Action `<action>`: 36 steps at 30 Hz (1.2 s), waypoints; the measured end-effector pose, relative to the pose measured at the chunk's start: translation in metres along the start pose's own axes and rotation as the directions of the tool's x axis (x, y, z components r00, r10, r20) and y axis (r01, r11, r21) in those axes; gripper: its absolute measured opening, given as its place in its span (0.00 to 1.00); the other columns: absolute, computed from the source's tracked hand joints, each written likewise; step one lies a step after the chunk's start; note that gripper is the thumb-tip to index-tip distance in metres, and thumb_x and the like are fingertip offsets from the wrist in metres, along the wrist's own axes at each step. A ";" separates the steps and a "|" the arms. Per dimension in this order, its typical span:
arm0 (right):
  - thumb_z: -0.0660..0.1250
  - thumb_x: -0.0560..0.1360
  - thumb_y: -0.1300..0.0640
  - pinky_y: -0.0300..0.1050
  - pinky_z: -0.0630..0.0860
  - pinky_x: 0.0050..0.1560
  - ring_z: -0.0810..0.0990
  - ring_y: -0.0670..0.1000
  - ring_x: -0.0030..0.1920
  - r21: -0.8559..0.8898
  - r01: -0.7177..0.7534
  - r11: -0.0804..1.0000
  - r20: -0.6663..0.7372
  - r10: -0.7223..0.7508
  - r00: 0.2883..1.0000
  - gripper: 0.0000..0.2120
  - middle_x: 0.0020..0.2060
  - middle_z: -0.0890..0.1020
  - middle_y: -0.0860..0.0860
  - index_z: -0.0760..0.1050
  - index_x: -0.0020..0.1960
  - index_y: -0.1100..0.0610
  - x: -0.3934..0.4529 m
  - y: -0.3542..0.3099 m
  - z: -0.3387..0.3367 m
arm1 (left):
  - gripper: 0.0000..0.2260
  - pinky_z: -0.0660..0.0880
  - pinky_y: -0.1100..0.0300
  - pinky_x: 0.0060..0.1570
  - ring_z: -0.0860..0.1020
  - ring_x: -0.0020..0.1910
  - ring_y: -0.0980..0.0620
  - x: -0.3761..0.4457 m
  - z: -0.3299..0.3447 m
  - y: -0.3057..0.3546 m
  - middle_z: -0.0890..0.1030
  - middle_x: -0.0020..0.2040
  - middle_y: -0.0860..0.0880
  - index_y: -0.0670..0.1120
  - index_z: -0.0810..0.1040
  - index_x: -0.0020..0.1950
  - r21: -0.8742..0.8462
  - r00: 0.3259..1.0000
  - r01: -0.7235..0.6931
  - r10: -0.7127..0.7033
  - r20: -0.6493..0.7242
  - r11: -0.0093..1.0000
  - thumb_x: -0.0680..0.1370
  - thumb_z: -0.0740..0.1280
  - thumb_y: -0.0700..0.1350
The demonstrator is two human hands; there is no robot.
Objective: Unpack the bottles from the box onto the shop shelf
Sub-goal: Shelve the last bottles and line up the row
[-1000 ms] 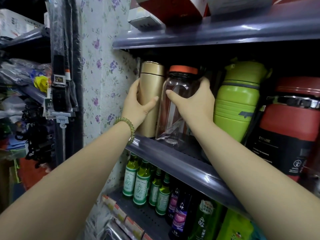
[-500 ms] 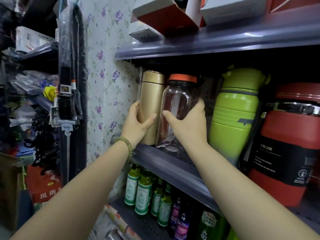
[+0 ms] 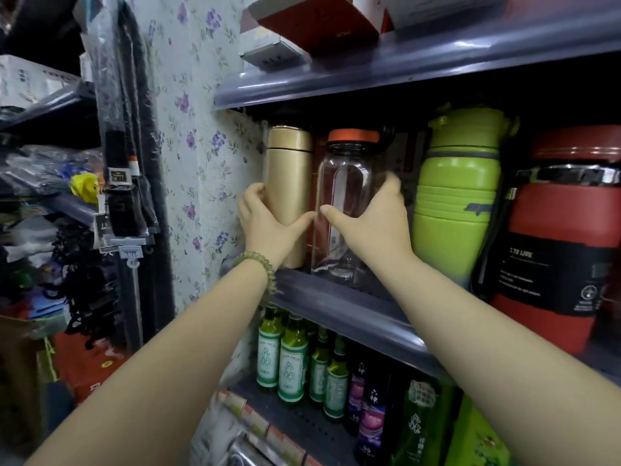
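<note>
Upright, gold flask (image 3: 289, 183) in left hand (image 3: 265, 227), clear orange-capped bottle (image 3: 346, 196) in right hand (image 3: 373, 227).

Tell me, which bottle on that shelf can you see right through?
The clear bottle with the orange lid, held by the right hand. The gold, green and red ones are solid-coloured.

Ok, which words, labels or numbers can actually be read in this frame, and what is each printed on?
"TO LIVE": white, on the black band of the red jug; the small print below is blurred.
Green glass bottles on the lower shelf: white labels with large green characters, too blurred to read.
Dark purple bottles: characters unreadable.
Hanging black packets: tags too small.
</note>
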State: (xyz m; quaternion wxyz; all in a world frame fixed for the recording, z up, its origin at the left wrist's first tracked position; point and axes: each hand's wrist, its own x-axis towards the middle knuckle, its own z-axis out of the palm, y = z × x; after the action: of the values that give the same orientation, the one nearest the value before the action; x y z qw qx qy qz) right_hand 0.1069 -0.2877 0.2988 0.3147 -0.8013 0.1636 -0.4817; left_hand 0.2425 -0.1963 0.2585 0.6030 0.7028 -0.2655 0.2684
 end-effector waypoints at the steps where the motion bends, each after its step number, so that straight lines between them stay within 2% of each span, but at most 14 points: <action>1: 0.76 0.66 0.45 0.47 0.66 0.65 0.65 0.56 0.71 -0.005 -0.018 1.000 0.007 0.018 1.000 0.51 0.72 0.64 0.58 0.48 0.77 0.58 0.000 0.000 0.001 | 0.42 0.67 0.48 0.68 0.66 0.67 0.51 0.001 -0.005 -0.003 0.64 0.69 0.48 0.51 0.58 0.70 -0.034 0.994 0.039 -0.036 0.105 0.999 0.63 0.75 0.61; 3: 0.76 0.65 0.43 0.49 0.67 0.65 0.66 0.57 0.71 0.013 -0.073 0.997 0.040 0.072 0.997 0.53 0.72 0.64 0.58 0.45 0.77 0.54 -0.002 0.001 0.001 | 0.45 0.66 0.47 0.70 0.65 0.72 0.51 0.002 -0.016 -0.010 0.63 0.74 0.49 0.56 0.55 0.74 -0.110 0.947 0.134 -0.095 0.306 0.985 0.63 0.73 0.64; 5: 0.77 0.63 0.42 0.49 0.67 0.66 0.66 0.58 0.71 0.022 -0.120 0.992 0.070 0.118 0.990 0.57 0.73 0.64 0.58 0.43 0.77 0.52 -0.006 0.003 0.002 | 0.42 0.63 0.52 0.72 0.64 0.73 0.50 0.000 -0.023 -0.015 0.63 0.76 0.48 0.53 0.55 0.76 -0.124 0.922 0.167 -0.110 0.372 0.978 0.68 0.74 0.58; 7: 0.78 0.61 0.42 0.49 0.68 0.65 0.67 0.58 0.70 -0.012 -0.148 0.989 0.055 0.148 0.987 0.57 0.72 0.66 0.60 0.47 0.76 0.59 -0.009 0.004 0.004 | 0.39 0.63 0.59 0.67 0.65 0.73 0.50 -0.001 -0.025 -0.014 0.65 0.74 0.47 0.48 0.57 0.75 -0.080 0.938 0.140 -0.106 0.329 0.987 0.71 0.74 0.53; 10: 0.79 0.59 0.40 0.48 0.74 0.57 0.74 0.59 0.63 -0.068 -0.162 0.984 -0.016 0.162 0.987 0.50 0.63 0.74 0.61 0.59 0.67 0.65 -0.010 0.003 0.003 | 0.38 0.64 0.62 0.62 0.68 0.67 0.53 -0.005 -0.021 -0.010 0.68 0.70 0.49 0.47 0.60 0.72 -0.069 0.966 0.118 -0.098 0.238 0.991 0.69 0.75 0.53; 12: 0.78 0.61 0.41 0.45 0.73 0.52 0.75 0.58 0.61 -0.061 -0.170 0.984 -0.008 0.170 0.985 0.47 0.60 0.75 0.59 0.60 0.65 0.66 -0.010 0.002 0.002 | 0.37 0.66 0.61 0.62 0.68 0.63 0.57 -0.007 -0.021 -0.010 0.69 0.68 0.50 0.48 0.61 0.71 -0.104 0.966 0.140 -0.113 0.234 0.985 0.68 0.76 0.53; 15: 0.77 0.65 0.45 0.42 0.69 0.51 0.74 0.55 0.60 0.002 -0.189 0.982 0.041 0.189 0.981 0.44 0.55 0.72 0.55 0.56 0.67 0.65 -0.011 0.005 0.005 | 0.39 0.67 0.53 0.69 0.69 0.67 0.52 -0.007 -0.024 -0.014 0.69 0.70 0.49 0.49 0.60 0.73 -0.121 0.954 0.158 -0.120 0.277 0.980 0.68 0.76 0.54; 20: 0.75 0.64 0.41 0.50 0.69 0.67 0.70 0.56 0.68 0.102 -0.257 0.961 0.122 0.244 0.962 0.50 0.69 0.68 0.55 0.53 0.75 0.58 -0.010 0.014 0.007 | 0.39 0.67 0.52 0.70 0.68 0.69 0.51 -0.008 -0.025 -0.014 0.68 0.72 0.49 0.49 0.59 0.74 -0.122 0.949 0.156 -0.114 0.294 0.980 0.69 0.76 0.53; 22: 0.77 0.59 0.38 0.52 0.64 0.69 0.62 0.58 0.72 0.066 -0.311 0.948 0.125 0.301 0.945 0.58 0.73 0.59 0.59 0.48 0.75 0.60 -0.013 0.012 0.011 | 0.38 0.66 0.54 0.70 0.67 0.70 0.51 -0.010 -0.024 -0.012 0.67 0.72 0.49 0.48 0.59 0.74 -0.135 0.952 0.149 -0.105 0.288 0.979 0.70 0.75 0.52; 24: 0.80 0.58 0.41 0.52 0.66 0.66 0.64 0.59 0.70 0.053 -0.299 0.953 0.077 0.295 0.952 0.60 0.72 0.59 0.60 0.47 0.74 0.60 -0.016 0.012 0.016 | 0.38 0.65 0.56 0.69 0.67 0.71 0.51 -0.010 -0.023 -0.013 0.67 0.73 0.50 0.48 0.58 0.74 -0.137 0.952 0.151 -0.107 0.285 0.979 0.71 0.75 0.52; 28: 0.78 0.62 0.49 0.45 0.72 0.55 0.72 0.54 0.58 0.061 -0.250 0.966 0.031 0.248 0.968 0.43 0.62 0.71 0.57 0.58 0.67 0.62 -0.015 0.017 0.018 | 0.39 0.64 0.57 0.69 0.66 0.72 0.50 -0.010 -0.022 -0.013 0.66 0.74 0.49 0.48 0.58 0.75 -0.091 0.953 0.146 -0.115 0.281 0.985 0.71 0.74 0.53; 31: 0.76 0.65 0.51 0.44 0.72 0.54 0.73 0.53 0.59 0.078 -0.231 0.970 0.087 0.224 0.971 0.41 0.63 0.73 0.56 0.58 0.68 0.63 -0.015 0.019 0.013 | 0.42 0.62 0.53 0.72 0.63 0.74 0.50 -0.015 -0.023 -0.005 0.62 0.76 0.48 0.48 0.55 0.77 0.000 0.978 0.079 -0.078 0.192 0.997 0.70 0.74 0.56; 33: 0.78 0.64 0.48 0.42 0.70 0.59 0.72 0.52 0.62 0.106 -0.216 0.970 0.090 0.207 0.974 0.47 0.65 0.71 0.54 0.55 0.72 0.62 -0.016 0.019 0.013 | 0.40 0.62 0.54 0.72 0.62 0.73 0.53 -0.023 -0.026 0.007 0.61 0.75 0.49 0.49 0.57 0.76 -0.014 0.995 -0.055 0.056 0.087 0.998 0.71 0.73 0.56; 36: 0.79 0.60 0.42 0.52 0.73 0.65 0.72 0.56 0.65 0.065 -0.205 0.977 0.059 0.201 0.978 0.52 0.66 0.71 0.56 0.56 0.71 0.63 -0.018 0.018 0.017 | 0.31 0.64 0.61 0.69 0.66 0.68 0.58 -0.034 -0.028 0.025 0.66 0.70 0.52 0.50 0.64 0.72 -0.059 0.969 -0.246 0.245 -0.014 0.968 0.73 0.72 0.53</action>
State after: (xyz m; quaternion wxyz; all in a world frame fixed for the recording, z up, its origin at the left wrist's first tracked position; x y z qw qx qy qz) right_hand 0.1139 -0.2847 0.2692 0.3944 -0.7811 0.2194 -0.4315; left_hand 0.1994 -0.1705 0.2559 0.5871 0.6449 -0.3564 0.3351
